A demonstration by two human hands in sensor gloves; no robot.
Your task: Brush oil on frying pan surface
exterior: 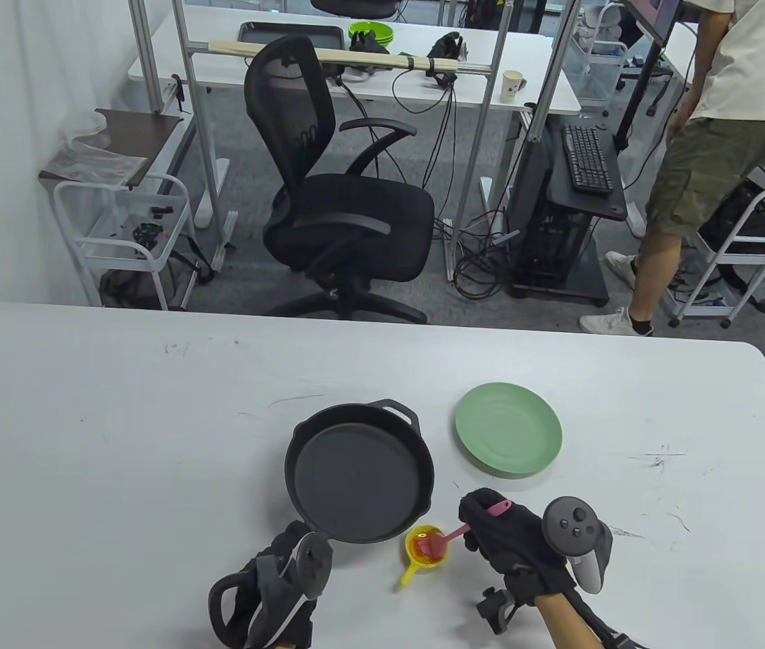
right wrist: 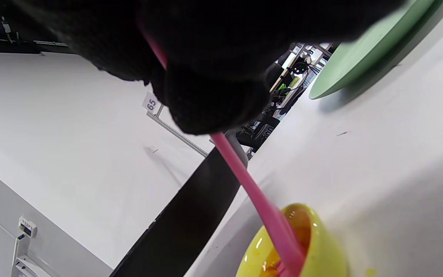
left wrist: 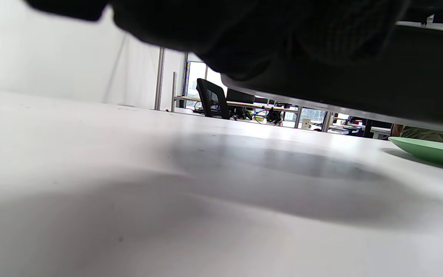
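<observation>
Right hand (exterior: 514,537) grips the pink silicone brush (exterior: 453,534), head dipped in the small yellow oil cup (exterior: 428,549). Left hand (exterior: 278,595) grasps the cast-iron frying pan (exterior: 359,471) by its near handle. Risks: light cup tipping under the brush; oil dripping onto the bench (exterior: 119,439) in transit.

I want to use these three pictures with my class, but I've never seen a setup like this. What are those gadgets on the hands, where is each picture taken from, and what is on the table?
No robot here: a person wears black sensor gloves with a tracker strapped to each hand. One camera looks down at the white table; two sit on the wrists. The right hand holds a pink brush dipped in a small yellow oil cup. The left hand grips the black frying pan, lifting it. A green plate lies beside.
</observation>
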